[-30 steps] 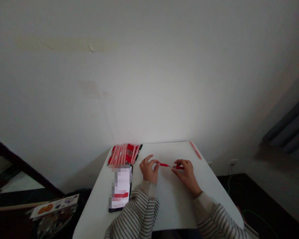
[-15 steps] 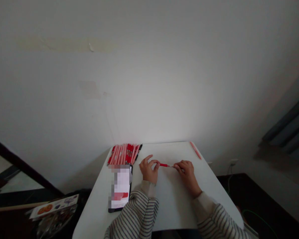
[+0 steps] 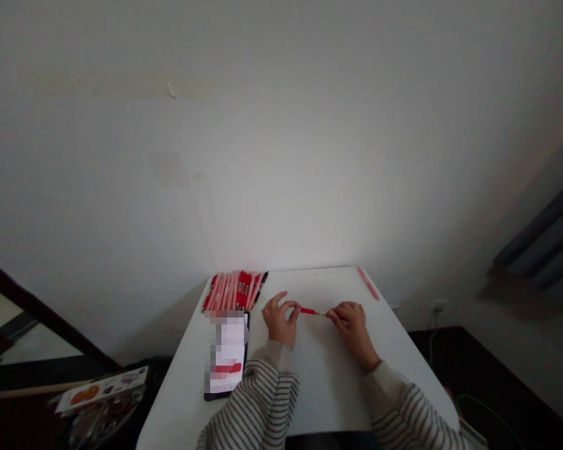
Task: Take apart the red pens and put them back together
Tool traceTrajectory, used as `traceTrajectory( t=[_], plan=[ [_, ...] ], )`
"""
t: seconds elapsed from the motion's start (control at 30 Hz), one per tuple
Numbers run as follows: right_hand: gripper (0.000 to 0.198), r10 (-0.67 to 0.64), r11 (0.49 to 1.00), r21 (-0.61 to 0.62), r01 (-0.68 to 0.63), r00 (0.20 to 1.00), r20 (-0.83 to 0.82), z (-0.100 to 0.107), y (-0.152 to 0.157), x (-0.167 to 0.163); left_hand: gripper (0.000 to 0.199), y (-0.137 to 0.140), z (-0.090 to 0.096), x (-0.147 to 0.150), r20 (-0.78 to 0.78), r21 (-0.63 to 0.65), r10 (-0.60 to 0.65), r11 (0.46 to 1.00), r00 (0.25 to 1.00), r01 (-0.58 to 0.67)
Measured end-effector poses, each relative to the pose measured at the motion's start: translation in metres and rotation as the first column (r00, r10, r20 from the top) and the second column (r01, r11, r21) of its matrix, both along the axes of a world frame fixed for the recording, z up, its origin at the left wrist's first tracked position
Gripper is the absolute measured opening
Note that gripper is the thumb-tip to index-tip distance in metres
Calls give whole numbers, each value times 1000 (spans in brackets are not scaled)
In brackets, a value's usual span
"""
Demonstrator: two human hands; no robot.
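Note:
Above the middle of the table, a red pen (image 3: 308, 310) lies roughly level between my two hands. My left hand (image 3: 280, 324) pinches its left end between thumb and forefinger, the other fingers raised. At the opposite end, my right hand (image 3: 353, 326) is closed with thumb and fingertips on the thin, pale tip of the pen. What exactly the right fingertips cover is too small to make out. Left of my hands, a row of pink, red and black pens (image 3: 229, 290) lies side by side at the table's back left corner.
A phone (image 3: 229, 353) with a lit, partly blurred screen rests beside my left forearm. One pink pen (image 3: 368, 284) lies at the back right edge of the white table (image 3: 319, 387). The wall (image 3: 309, 156) stands directly behind. A bin-like container with packaging (image 3: 106, 394) is at the lower left.

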State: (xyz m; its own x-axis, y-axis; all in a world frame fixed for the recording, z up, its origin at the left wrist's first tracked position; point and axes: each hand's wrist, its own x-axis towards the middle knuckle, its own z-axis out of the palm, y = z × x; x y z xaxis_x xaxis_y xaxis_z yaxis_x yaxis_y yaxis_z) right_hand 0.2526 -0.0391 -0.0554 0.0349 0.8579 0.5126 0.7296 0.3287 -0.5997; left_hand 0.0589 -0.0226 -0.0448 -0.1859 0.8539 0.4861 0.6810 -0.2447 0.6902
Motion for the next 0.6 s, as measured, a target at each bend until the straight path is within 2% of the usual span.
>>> traceTrajectory(
  t=[0.1, 0.2, 0.37, 0.6],
  plan=[
    [38, 37, 999, -37, -37, 999, -9, 1, -1, 1, 6, 0, -1, 0, -5, -4, -2, 1000, 1000, 2],
    [33, 31, 998, -50, -34, 999, -44, 2, -2, 1, 6, 1, -2, 1, -3, 4, 1, 1000, 1000, -1],
    [36, 20, 999, -42, -24, 996, -86, 3, -3, 1, 6, 1, -3, 0, 3, 20, 1, 1000, 1000, -1],
    [36, 36, 997, -67, -40, 998, -50, 1, -1, 1, 6, 1, -2, -1, 3, 2, -12, 1000, 1000, 12]
  ],
)
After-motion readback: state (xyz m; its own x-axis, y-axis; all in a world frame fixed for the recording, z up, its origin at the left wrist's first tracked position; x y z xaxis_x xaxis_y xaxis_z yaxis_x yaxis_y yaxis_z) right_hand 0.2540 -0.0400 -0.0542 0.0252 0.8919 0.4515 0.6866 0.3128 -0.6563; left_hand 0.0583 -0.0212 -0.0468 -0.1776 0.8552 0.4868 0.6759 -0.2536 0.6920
